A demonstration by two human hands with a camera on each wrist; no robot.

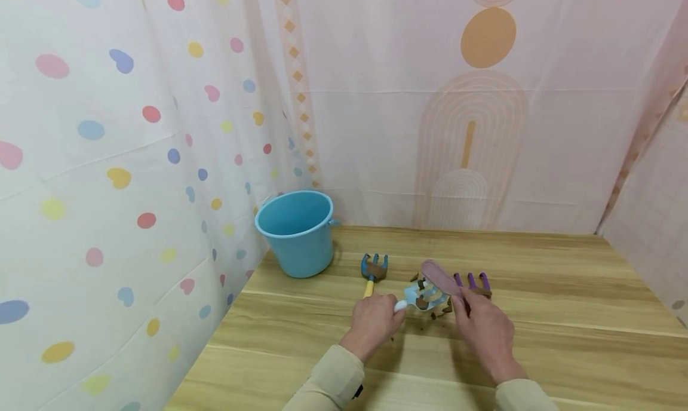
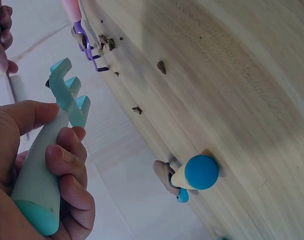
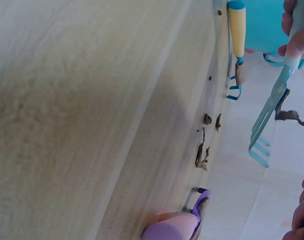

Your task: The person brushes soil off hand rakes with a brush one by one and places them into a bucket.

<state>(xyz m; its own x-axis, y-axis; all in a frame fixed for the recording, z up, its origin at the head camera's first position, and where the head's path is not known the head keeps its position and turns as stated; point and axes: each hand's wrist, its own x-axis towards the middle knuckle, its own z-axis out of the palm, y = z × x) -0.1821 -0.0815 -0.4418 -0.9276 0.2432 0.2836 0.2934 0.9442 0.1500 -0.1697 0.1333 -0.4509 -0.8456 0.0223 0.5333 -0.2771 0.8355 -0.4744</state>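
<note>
My left hand grips the pale handle of a light-blue hand rake, raised above the table with its tines toward the right. Brown clumps of dirt cling to its head. In my right hand is a flat mauve tool with a rounded end, held over the rake's tines; its underside is hidden, so I cannot tell its exact kind. A purple hand rake with a pink handle lies just behind my right hand. Left of the raised rake lies a blue hand rake with a yellow handle, brown dirt on its head.
A light-blue bucket stands at the table's back left. Loose brown bits are scattered over the wooden table around the rakes. Patterned curtains hang behind and along the sides.
</note>
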